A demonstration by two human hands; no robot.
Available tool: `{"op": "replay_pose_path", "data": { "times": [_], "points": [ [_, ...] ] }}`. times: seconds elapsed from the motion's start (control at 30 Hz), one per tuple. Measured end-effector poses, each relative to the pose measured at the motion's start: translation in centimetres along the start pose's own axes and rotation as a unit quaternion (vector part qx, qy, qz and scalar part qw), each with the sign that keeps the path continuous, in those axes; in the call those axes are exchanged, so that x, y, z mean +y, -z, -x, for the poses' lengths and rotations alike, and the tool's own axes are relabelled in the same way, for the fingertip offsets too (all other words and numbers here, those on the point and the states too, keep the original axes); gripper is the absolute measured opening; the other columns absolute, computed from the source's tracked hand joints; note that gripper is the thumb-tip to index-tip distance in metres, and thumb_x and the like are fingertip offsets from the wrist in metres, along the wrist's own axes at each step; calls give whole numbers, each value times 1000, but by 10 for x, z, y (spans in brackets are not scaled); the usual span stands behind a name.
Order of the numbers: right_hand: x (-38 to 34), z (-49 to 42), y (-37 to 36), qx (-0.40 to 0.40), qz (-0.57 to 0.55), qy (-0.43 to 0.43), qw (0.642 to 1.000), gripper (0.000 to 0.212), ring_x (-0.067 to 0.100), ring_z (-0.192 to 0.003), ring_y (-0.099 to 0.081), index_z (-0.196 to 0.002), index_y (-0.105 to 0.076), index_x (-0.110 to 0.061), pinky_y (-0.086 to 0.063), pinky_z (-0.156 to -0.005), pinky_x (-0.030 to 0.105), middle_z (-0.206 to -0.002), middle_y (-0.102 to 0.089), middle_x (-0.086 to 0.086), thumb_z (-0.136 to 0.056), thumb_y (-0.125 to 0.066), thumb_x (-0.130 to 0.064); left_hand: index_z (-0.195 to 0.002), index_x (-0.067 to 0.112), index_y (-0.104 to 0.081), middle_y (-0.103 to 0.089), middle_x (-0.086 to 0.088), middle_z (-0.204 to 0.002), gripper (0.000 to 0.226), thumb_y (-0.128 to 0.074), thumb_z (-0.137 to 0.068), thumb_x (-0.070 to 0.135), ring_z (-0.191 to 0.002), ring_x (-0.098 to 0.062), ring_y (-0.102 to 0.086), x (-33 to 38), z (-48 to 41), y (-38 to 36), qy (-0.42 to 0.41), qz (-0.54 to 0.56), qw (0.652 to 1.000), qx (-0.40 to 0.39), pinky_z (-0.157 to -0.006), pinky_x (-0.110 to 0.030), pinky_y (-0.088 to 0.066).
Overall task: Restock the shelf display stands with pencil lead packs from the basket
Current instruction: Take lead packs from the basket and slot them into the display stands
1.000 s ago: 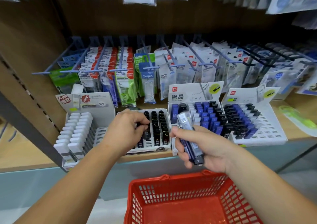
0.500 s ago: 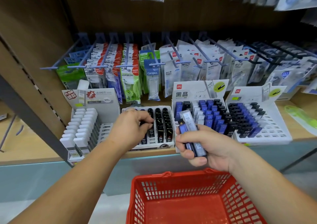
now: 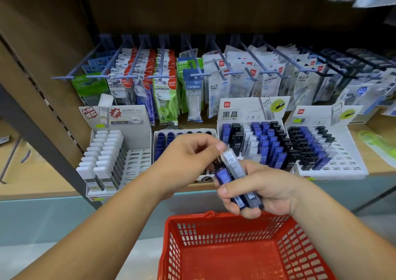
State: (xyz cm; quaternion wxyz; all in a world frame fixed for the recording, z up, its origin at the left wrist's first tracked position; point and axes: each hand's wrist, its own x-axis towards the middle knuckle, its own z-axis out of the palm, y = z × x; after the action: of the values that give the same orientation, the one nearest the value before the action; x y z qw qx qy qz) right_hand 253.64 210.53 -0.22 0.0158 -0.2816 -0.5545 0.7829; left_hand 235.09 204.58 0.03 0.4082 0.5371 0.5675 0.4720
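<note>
Gripping a bundle of packs (image 3: 232,165) in right hand (image 3: 265,189) above basket (image 3: 192,218); pinching one top with left hand (image 3: 186,162). Light, stiff, likely slick: take by flat sides, near the cap

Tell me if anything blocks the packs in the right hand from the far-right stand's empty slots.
Nothing visible does. Open air lies between the lead packs in the right hand and the far-right stand, whose front slots are empty; the left hand is on the other side.
</note>
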Motion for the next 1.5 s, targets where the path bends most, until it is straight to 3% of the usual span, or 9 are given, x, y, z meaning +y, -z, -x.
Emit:
{"op": "replay_pose_path", "data": {
  "times": [0.17,0.4,0.73,0.93,1.1,1.17,1.27,1.33,1.5],
  "points": [
    [4,-4,7,49,-73,23,996,33,20,-57,-49,-115,-68,-2,-26,-36,19,-74,-55,13,-82,-72,-6,-105,16,-72,-64,3,-68,13,-60,-104,18,-60,-12,-56,-8,-6,15,16,59,993,102,-57,-27,-47],
    [-1,-10,20,219,-110,107,964,18,16,-51,-43,-106,-56,-1,-24,-35,20,-91,-70,20,-92,-64,-8,-107,27,-74,-62,8,-72,25,-52,-106,14,-62,-6,-57,-14,0,29,26,-15,993,118,-57,-19,-49],
    [-2,-12,9,263,-64,152,951,24,18,-53,-42,-111,-65,1,-24,-42,24,-92,-74,18,-98,-65,-19,-94,27,-73,-72,0,-75,2,-73,-95,25,-61,-5,-61,-19,15,37,-20,-168,985,26,-59,-20,-48],
    [-17,-31,-20,303,24,222,926,15,19,-46,-39,-105,-68,-5,-24,-44,24,-68,-59,19,-92,-73,-11,-91,15,-69,-75,-5,-84,29,-49,-108,26,-69,-8,-68,-20,41,51,41,-142,989,2,-56,-9,-43],
    [-20,-62,-59,311,207,220,901,4,17,-38,-42,-95,-69,-22,-34,-40,25,-47,-52,4,-94,-73,-20,-92,22,-65,-71,2,-84,21,-52,-107,31,-75,-13,-68,-42,75,65,64,-210,975,31,-67,-25,-54],
    [-14,-75,-72,313,273,221,882,8,16,-39,-46,-89,-66,-18,-37,-42,25,-49,-53,-3,-93,-72,-20,-101,32,-58,-67,11,-89,4,-57,-104,30,-76,-4,-63,-53,89,70,93,-243,965,27,-67,-13,-50],
    [-7,-96,-92,328,298,238,864,10,16,-43,-48,-86,-66,-17,-39,-45,25,-61,-56,1,-92,-74,-21,-125,27,-60,-67,11,-99,24,-61,-101,29,-83,-8,-66,-73,105,93,131,-263,955,43,-72,-19,-52],
    [-7,-108,-100,341,291,250,858,6,14,-41,-47,-88,-69,-19,-40,-44,24,-62,-58,1,-91,-74,-17,-113,18,-68,-72,4,-97,19,-63,-98,30,-89,-15,-68,-83,110,114,140,-306,939,76,-80,-26,-55],
    [-32,-138,-103,360,355,248,826,11,20,-52,-54,-90,-70,-15,-45,-56,29,-76,-65,14,-88,-77,-23,-78,19,-74,-67,10,-64,18,-67,-95,24,-59,-4,-59,-94,114,152,123,-277,937,174,-58,-18,-45]
  ]
}}
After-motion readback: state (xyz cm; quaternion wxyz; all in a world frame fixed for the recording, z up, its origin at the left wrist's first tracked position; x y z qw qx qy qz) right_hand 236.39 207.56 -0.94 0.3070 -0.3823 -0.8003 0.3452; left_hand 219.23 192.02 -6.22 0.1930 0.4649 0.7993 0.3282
